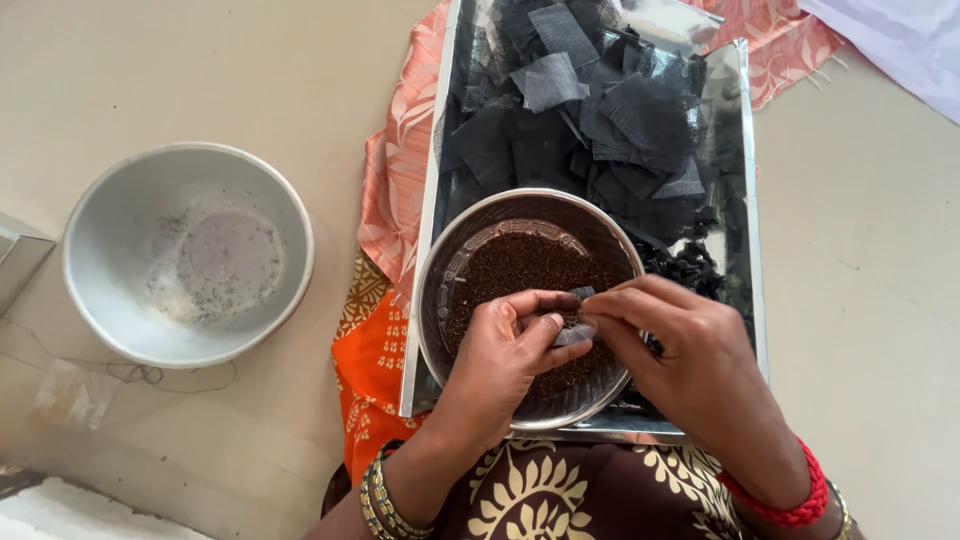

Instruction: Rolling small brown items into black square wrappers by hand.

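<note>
My left hand point(505, 365) and my right hand point(685, 365) meet over a steel bowl point(440, 270) of dark brown granules point(520, 265). Together they pinch a small dark grey square of mesh cloth point(574, 331) between the fingertips, just above the granules. The bowl stands in a long shiny metal tray point(422, 230), whose far part holds a heap of similar dark mesh squares point(590, 110). A few small black tied bundles point(690, 268) lie in the tray to the right of the bowl.
An empty aluminium bowl point(110, 310) with dark specks sits on the pale floor at left. Orange patterned cloth point(385, 170) lies under the tray. White cloth point(900, 40) shows at top right, and a metal box edge point(15, 260) at far left.
</note>
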